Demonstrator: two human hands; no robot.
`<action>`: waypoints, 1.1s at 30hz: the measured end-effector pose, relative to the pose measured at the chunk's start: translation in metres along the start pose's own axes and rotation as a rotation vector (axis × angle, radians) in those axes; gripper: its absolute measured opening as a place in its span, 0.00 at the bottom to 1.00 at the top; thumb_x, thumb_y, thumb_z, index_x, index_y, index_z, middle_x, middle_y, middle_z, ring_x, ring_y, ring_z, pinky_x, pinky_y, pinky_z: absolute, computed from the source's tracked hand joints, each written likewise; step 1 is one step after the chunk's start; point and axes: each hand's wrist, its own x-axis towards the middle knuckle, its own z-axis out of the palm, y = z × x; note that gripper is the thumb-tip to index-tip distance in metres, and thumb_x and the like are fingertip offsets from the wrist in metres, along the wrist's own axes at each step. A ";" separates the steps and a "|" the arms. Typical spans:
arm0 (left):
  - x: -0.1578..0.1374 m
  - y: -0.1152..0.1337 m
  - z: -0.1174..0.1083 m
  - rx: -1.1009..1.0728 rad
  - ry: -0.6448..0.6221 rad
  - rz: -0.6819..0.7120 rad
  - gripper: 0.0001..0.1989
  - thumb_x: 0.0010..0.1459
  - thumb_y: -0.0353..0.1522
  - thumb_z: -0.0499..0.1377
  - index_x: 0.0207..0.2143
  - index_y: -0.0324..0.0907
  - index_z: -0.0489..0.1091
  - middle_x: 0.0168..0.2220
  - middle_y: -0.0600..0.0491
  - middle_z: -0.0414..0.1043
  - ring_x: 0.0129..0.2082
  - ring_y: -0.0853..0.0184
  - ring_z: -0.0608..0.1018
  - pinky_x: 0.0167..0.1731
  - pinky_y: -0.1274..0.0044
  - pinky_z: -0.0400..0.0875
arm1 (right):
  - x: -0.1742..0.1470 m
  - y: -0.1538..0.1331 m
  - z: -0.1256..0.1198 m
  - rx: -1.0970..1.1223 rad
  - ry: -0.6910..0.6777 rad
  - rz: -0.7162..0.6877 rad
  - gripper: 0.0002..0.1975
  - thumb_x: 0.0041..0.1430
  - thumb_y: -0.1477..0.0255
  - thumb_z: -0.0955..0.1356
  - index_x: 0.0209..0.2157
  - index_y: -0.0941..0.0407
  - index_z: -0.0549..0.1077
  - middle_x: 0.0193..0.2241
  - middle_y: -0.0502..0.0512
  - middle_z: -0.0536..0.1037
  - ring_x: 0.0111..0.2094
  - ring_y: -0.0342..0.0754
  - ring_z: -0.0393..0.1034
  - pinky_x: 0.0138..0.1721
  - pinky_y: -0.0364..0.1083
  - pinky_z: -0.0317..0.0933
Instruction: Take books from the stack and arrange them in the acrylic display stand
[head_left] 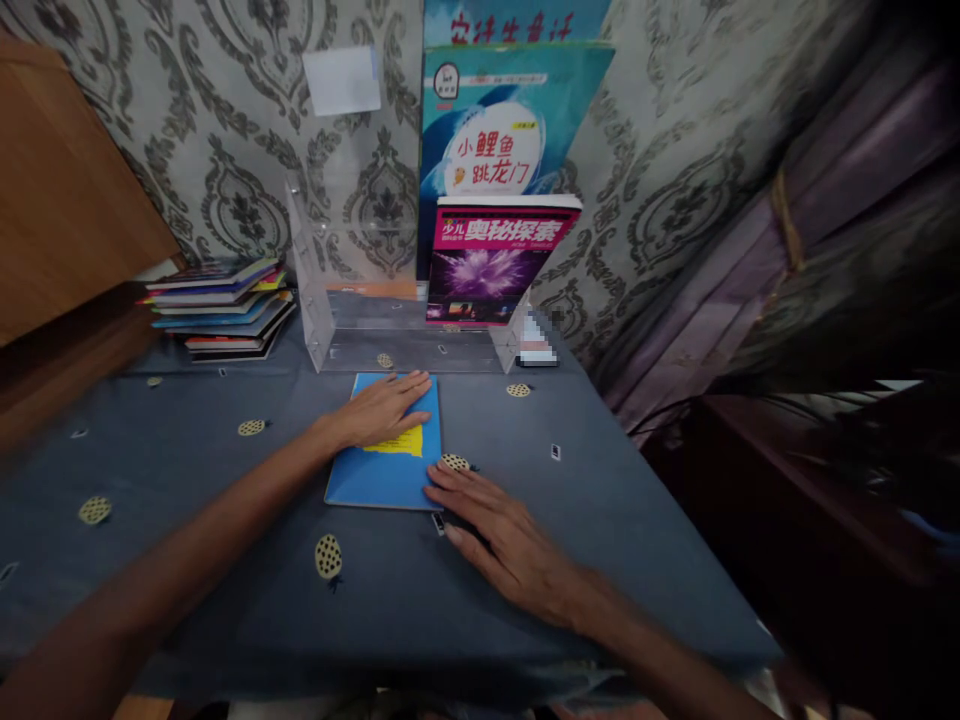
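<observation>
A blue book (pixel 382 485) with a yellow patch on its cover lies flat on the table, just in front of a clear acrylic book rack (pixel 319 320). My left hand (pixel 386 410) rests flat across the upper part of the cover, fingers stretched out. At the book's lower right edge, the fingertips of my right hand (pixel 499 535) touch it, with the thumb apart from the fingers. On the right side of the rack stand a purple and pink book (pixel 487 265), a teal book (pixel 517 100) behind it and another blue one further up.
A stack of books (pixel 225 310) sits at the back left of the table. The table wears a grey-blue cloth (pixel 600 520) with pineapple prints. Patterned wallpaper is behind, a tied curtain (pixel 720 250) at the right, and dark furniture (pixel 772 480) beyond the table's right edge.
</observation>
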 end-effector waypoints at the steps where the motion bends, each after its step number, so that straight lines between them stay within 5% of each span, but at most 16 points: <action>1: 0.005 0.003 0.000 -0.005 -0.006 0.014 0.33 0.72 0.49 0.40 0.70 0.37 0.50 0.72 0.44 0.47 0.72 0.61 0.51 0.69 0.67 0.44 | 0.000 0.000 0.001 0.003 0.001 0.000 0.22 0.73 0.63 0.60 0.64 0.53 0.65 0.66 0.56 0.64 0.68 0.51 0.55 0.69 0.59 0.52; 6: 0.010 0.007 0.004 -0.028 -0.015 0.096 0.31 0.73 0.47 0.40 0.71 0.42 0.49 0.72 0.47 0.46 0.72 0.63 0.49 0.69 0.66 0.42 | -0.001 0.002 0.003 0.000 0.003 0.001 0.23 0.73 0.63 0.60 0.65 0.51 0.63 0.67 0.55 0.63 0.68 0.50 0.55 0.69 0.59 0.51; 13: -0.049 0.031 0.009 -0.061 -0.021 0.213 0.31 0.73 0.47 0.39 0.72 0.45 0.43 0.73 0.49 0.43 0.73 0.65 0.48 0.69 0.67 0.37 | 0.001 0.002 0.000 0.011 -0.004 -0.035 0.23 0.73 0.64 0.61 0.65 0.51 0.64 0.66 0.57 0.64 0.67 0.51 0.57 0.67 0.61 0.54; 19: -0.100 0.030 0.013 -0.079 0.068 0.018 0.33 0.72 0.49 0.43 0.73 0.48 0.40 0.73 0.48 0.44 0.73 0.57 0.46 0.69 0.57 0.37 | 0.006 -0.001 0.001 -0.026 0.000 -0.063 0.23 0.71 0.66 0.62 0.65 0.54 0.64 0.65 0.60 0.66 0.67 0.52 0.58 0.66 0.61 0.55; 23: -0.127 0.039 0.017 -0.082 0.060 -0.017 0.38 0.70 0.52 0.46 0.73 0.46 0.35 0.74 0.45 0.39 0.73 0.53 0.43 0.69 0.57 0.42 | -0.003 -0.011 0.003 -0.081 -0.016 -0.092 0.24 0.70 0.66 0.64 0.65 0.55 0.64 0.65 0.61 0.66 0.67 0.52 0.58 0.66 0.61 0.56; 28: -0.175 0.085 0.023 -0.043 0.095 0.033 0.53 0.61 0.56 0.56 0.72 0.45 0.26 0.73 0.42 0.38 0.73 0.52 0.42 0.68 0.55 0.42 | -0.047 -0.042 0.014 -0.233 -0.053 -0.201 0.26 0.68 0.66 0.67 0.64 0.57 0.65 0.63 0.61 0.70 0.65 0.52 0.61 0.65 0.56 0.59; 33: -0.220 0.133 0.036 -0.049 0.080 -0.018 0.55 0.53 0.31 0.62 0.73 0.47 0.28 0.72 0.50 0.45 0.72 0.52 0.51 0.69 0.57 0.45 | -0.090 -0.064 0.047 -0.365 0.095 -0.388 0.16 0.71 0.74 0.62 0.56 0.54 0.73 0.51 0.55 0.81 0.56 0.47 0.72 0.58 0.49 0.66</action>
